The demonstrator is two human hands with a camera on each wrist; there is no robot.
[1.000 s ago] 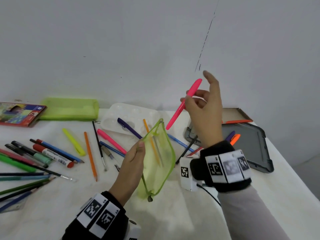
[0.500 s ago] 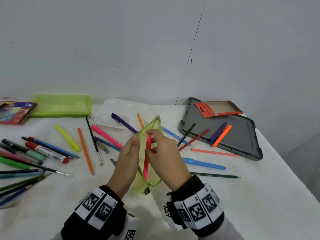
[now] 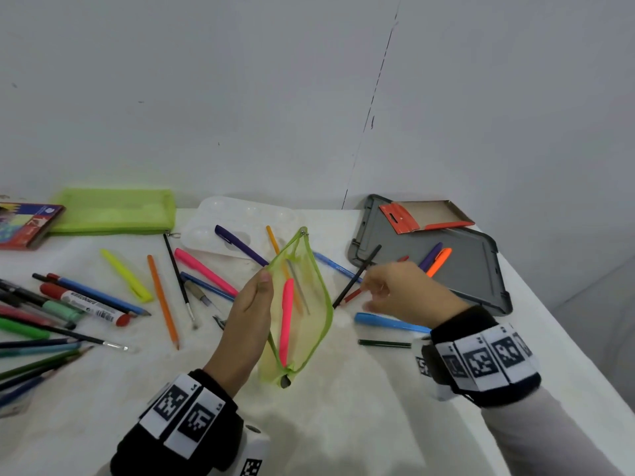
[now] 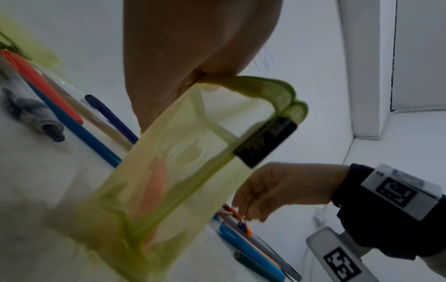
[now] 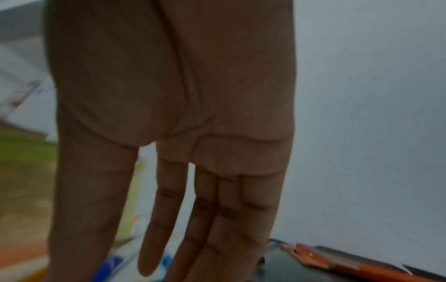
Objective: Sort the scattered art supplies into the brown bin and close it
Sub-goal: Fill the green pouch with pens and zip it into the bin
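Observation:
My left hand [image 3: 254,304] pinches the rim of a lime mesh zip pouch [image 3: 302,317] and holds it up over the table. Inside the pouch [image 4: 169,171] lies a pink pen [image 3: 286,321]. My right hand [image 3: 395,290] is empty with its fingers straight [image 5: 173,219]; it hovers to the right of the pouch, over a black pencil [image 3: 357,274] and a red pencil [image 3: 354,296]. A blue pen [image 3: 391,322] lies just below that hand. No brown bin shows.
A grey lid [image 3: 474,280] at the right holds purple and orange pens [image 3: 438,261] and an open card box [image 3: 426,214]. A white palette [image 3: 213,221], a second green pouch [image 3: 113,211], a pencil box [image 3: 27,225] and several pens lie left.
My right hand put the pink pen into the pouch, let go of it and moved right toward the pencils. The left hand kept holding the pouch.

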